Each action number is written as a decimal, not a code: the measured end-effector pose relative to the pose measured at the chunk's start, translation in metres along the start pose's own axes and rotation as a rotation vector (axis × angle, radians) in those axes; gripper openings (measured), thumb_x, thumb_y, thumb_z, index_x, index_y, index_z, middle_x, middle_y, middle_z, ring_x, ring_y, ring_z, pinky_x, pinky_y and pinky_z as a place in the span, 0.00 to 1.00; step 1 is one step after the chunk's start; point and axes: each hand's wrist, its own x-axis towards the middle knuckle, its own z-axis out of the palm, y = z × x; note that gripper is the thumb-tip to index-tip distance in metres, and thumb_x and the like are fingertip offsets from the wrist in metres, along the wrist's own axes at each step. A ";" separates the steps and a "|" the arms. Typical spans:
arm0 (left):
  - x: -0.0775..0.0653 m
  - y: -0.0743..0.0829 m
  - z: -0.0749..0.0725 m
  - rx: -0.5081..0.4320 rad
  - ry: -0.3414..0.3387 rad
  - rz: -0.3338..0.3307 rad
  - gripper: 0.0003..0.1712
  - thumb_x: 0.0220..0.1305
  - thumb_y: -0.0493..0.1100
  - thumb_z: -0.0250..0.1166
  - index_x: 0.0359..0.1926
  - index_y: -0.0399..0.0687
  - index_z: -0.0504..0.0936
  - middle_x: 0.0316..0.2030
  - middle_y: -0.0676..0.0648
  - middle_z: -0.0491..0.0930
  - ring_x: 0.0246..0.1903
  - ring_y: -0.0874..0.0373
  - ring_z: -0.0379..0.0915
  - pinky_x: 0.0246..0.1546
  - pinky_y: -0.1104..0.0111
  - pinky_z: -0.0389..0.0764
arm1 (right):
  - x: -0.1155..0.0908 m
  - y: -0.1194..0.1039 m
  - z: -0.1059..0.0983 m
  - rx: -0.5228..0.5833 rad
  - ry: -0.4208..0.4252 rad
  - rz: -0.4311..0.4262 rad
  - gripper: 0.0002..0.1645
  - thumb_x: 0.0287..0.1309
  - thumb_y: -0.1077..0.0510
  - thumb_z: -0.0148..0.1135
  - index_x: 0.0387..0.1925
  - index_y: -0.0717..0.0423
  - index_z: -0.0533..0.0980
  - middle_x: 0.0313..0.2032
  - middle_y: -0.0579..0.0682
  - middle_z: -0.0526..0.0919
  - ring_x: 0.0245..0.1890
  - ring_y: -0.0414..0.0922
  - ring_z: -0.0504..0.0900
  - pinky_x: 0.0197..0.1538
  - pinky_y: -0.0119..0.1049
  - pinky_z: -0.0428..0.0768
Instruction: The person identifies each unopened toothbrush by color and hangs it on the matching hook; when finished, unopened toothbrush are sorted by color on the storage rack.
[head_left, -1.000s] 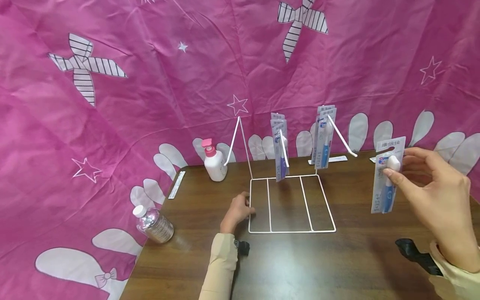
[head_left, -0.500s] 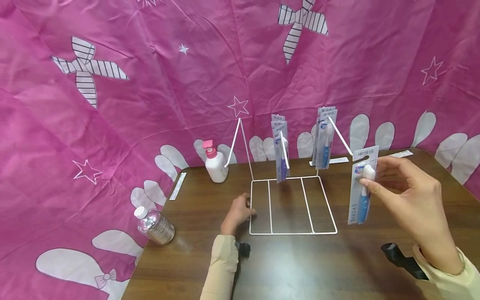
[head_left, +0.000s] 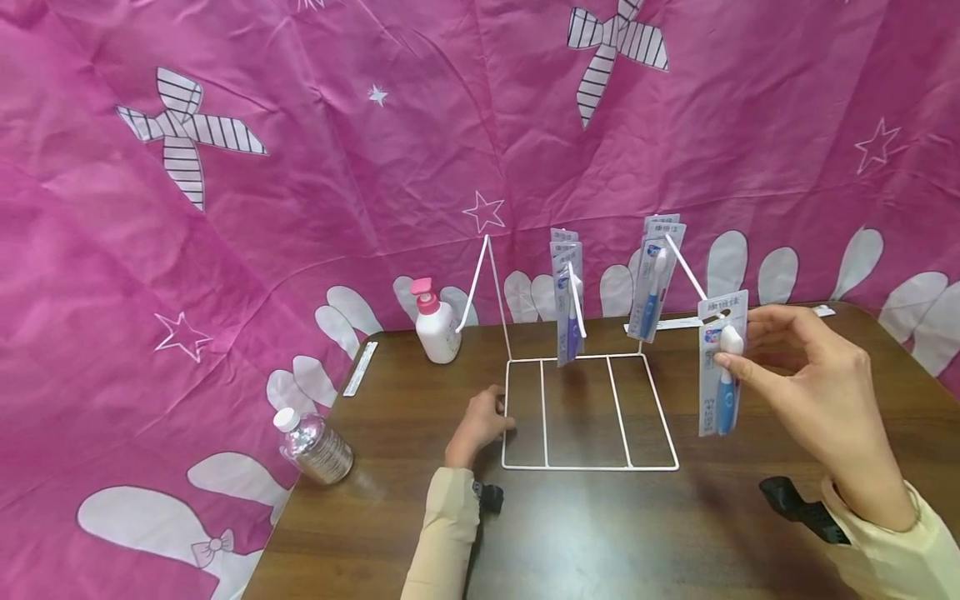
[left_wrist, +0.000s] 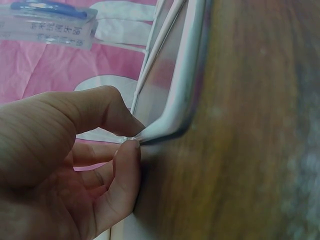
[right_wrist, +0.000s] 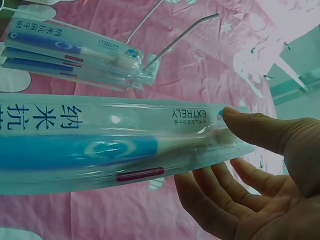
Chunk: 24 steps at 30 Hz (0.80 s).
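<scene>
In the head view my right hand (head_left: pixel 817 375) pinches a packaged blue toothbrush (head_left: pixel 725 404) by the upper right of its clear pack. The pack's hang hole is level with the tip of the white rack's right hook (head_left: pixel 686 268); whether the hook passes through, I cannot tell. In the right wrist view, the thumb lies on the front of the pack, fingers behind. My left hand (head_left: pixel 480 425) pinches the left side of the base of the white wire rack (head_left: pixel 590 468), close up in the left wrist view. Packaged blue toothbrushes (head_left: pixel 649 287) hang on the right hook, purple ones (head_left: pixel 564 308) on the middle hook.
The rack's left hook (head_left: pixel 472 283) bears nothing. Behind it stands a white pump bottle (head_left: pixel 437 333) with a pink top. A clear bottle (head_left: pixel 322 454) with a white cap stands at the table's left edge. White label strips (head_left: pixel 361 368) lie along the edges.
My right hand has carried the packaged toothbrush leftward to the right hook's tip. The packs hanging on that hook now tilt slightly. My left hand keeps its hold on the rack.
</scene>
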 end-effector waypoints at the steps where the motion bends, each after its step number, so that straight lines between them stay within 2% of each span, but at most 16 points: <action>1: 0.001 0.000 0.000 -0.001 0.002 -0.001 0.34 0.51 0.28 0.73 0.60 0.29 0.73 0.31 0.44 0.74 0.20 0.58 0.72 0.20 0.69 0.81 | 0.001 0.001 0.001 0.003 -0.006 0.006 0.35 0.33 0.81 0.78 0.49 0.66 0.79 0.34 0.27 0.81 0.31 0.22 0.79 0.38 0.13 0.75; 9: 0.001 -0.001 0.002 0.018 0.018 -0.011 0.33 0.50 0.28 0.73 0.59 0.30 0.74 0.31 0.46 0.73 0.17 0.60 0.72 0.18 0.69 0.80 | 0.009 0.010 0.008 0.002 -0.054 0.015 0.33 0.34 0.79 0.78 0.47 0.65 0.78 0.33 0.27 0.81 0.30 0.21 0.79 0.38 0.13 0.75; 16: -0.001 -0.003 0.003 -0.008 0.017 -0.021 0.32 0.50 0.27 0.72 0.59 0.30 0.74 0.30 0.46 0.72 0.16 0.60 0.72 0.17 0.69 0.81 | 0.018 0.021 0.015 -0.012 -0.059 0.019 0.30 0.35 0.78 0.78 0.44 0.67 0.76 0.31 0.29 0.79 0.30 0.19 0.78 0.37 0.12 0.76; 24: 0.000 -0.001 0.001 0.027 0.017 0.006 0.33 0.51 0.28 0.73 0.59 0.30 0.74 0.31 0.47 0.73 0.17 0.60 0.73 0.19 0.69 0.80 | 0.032 0.032 0.024 -0.028 -0.040 0.032 0.28 0.36 0.76 0.80 0.41 0.69 0.75 0.30 0.22 0.76 0.30 0.16 0.76 0.37 0.11 0.74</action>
